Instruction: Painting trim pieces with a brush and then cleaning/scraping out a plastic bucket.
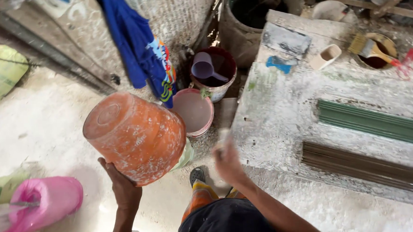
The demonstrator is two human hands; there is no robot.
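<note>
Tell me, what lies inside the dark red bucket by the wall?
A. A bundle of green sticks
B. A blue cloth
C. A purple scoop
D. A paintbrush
C: a purple scoop rests inside the dark red bucket, while the paintbrush lies on a tin on the white bench.

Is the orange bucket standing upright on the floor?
No, the left hand holds the orange bucket up in the air, tipped sideways.

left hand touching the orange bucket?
Touching. Head view shows the left hand pressed flat under the tilted orange bucket, with no gap between palm and the bucket's side.
</note>
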